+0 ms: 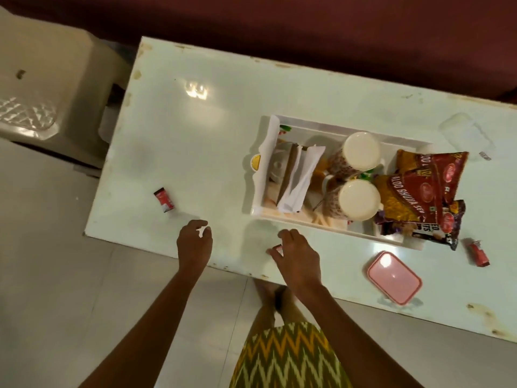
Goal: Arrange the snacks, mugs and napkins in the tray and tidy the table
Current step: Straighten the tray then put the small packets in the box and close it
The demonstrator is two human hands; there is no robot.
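tidying stage: a red wrapper [164,204] lies loose at the left end of the table [195,135]. the left hand [194,242], fingers loosely curled and empty, hovers near it — the likely next move is a short reach left to pinch it up. the right hand [296,256] pinches a small red scrap [277,249] at the near edge. the tray [307,125] already holds folded napkins [296,177], two upturned mugs [361,149] and snack packets [419,191] (one reads "aloo bhujia sev"; other print is blurred). right of it — a pink box [394,277] and a second red wrapper [479,252].
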